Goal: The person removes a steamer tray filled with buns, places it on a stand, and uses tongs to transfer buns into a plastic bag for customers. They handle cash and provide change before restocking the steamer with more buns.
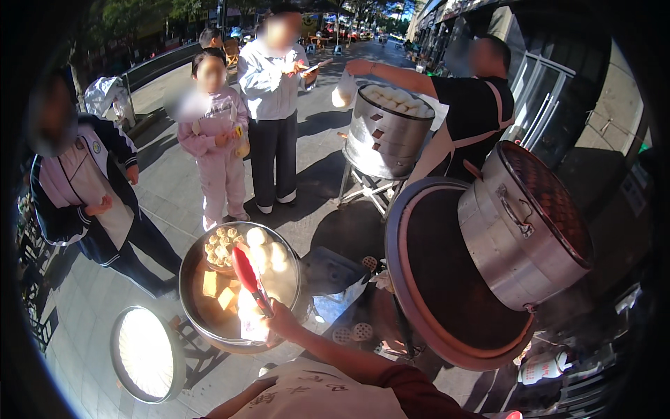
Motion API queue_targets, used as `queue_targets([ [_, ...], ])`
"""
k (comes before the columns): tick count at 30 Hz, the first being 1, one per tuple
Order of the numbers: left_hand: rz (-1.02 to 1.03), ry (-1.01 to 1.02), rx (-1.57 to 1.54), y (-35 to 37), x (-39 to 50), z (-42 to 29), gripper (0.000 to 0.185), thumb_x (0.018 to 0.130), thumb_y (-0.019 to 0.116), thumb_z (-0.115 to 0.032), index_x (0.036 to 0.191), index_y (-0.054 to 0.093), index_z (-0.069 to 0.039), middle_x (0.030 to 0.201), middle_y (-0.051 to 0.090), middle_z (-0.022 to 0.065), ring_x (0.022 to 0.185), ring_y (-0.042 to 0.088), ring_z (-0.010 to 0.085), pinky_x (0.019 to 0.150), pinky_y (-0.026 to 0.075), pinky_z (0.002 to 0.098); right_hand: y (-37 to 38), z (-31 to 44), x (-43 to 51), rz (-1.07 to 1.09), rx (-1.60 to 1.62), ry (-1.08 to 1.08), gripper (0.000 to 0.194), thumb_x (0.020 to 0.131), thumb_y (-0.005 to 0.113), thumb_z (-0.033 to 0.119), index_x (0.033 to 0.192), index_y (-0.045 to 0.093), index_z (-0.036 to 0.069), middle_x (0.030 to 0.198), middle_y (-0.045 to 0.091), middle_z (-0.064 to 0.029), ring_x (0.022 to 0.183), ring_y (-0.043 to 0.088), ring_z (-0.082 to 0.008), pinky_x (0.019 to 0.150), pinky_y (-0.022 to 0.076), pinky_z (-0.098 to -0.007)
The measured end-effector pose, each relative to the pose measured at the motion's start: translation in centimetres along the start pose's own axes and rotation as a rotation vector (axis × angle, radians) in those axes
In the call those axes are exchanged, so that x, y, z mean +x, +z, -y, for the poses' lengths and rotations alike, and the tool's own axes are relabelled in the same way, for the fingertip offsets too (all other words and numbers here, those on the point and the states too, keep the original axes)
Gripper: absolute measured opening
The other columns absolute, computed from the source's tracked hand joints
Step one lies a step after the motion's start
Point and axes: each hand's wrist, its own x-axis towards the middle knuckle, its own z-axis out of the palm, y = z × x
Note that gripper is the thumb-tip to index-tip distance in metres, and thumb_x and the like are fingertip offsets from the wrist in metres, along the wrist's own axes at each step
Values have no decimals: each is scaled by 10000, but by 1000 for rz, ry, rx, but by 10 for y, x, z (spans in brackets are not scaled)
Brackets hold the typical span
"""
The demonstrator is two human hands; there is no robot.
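Observation:
My right hand (282, 320) is closed on the handle of red-tipped tongs (248, 275) above a round steamer tray (183, 293). In the tray, small open-topped dumplings (221, 245) sit in a smaller round container at the back. White steamed buns (267, 251) lie at the back right, partly in glaring sunlight. Yellow rectangular cake pieces (210, 284) lie at the left. A white bag or paper (254, 326) shows below the tongs at the tray's near side; what holds it cannot be made out. My left hand cannot be seen distinctly.
A round lid or tray (145, 355) leans at the lower left. To the right, a metal steamer (523, 230) stands on a wide round stove top (439, 272). A co-worker (471, 99) holds a plastic bag beside another bun-filled steamer (387, 136). Several people stand beyond my tray.

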Motion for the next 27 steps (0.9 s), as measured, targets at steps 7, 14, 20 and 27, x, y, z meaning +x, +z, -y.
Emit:
queue_targets([
  [7,0,143,126,24,2,8,145,856,523,-105,928,630,-39,844,625,29,774,550,86,699,432,238,-10,-41,-6,-76,142,110,270,713,590,102,949,492,16,721,536,-80,681,549,-196,627,424,-335],
  [14,-106,298,298,21,-27,31,135,853,522,-85,923,630,-45,829,626,26,751,546,78,675,435,237,-48,-15,-11,-44,758,134,213,710,618,-44,797,471,83,645,517,-16,493,522,-114,445,430,-255],
  [20,-119,36,-421,-15,-39,59,74,854,552,-32,883,616,-55,721,609,-12,661,518,75,598,423,236,-56,-18,-25,-197,781,153,262,697,654,-51,821,475,96,678,525,-5,575,544,-110,522,442,-240],
  [27,-37,39,-1174,-20,28,2,150,865,582,-124,1003,599,-69,971,615,48,901,585,183,785,480,343,-64,-25,-62,-440,689,120,302,687,712,16,797,444,101,645,491,10,535,501,-87,488,404,-221],
])
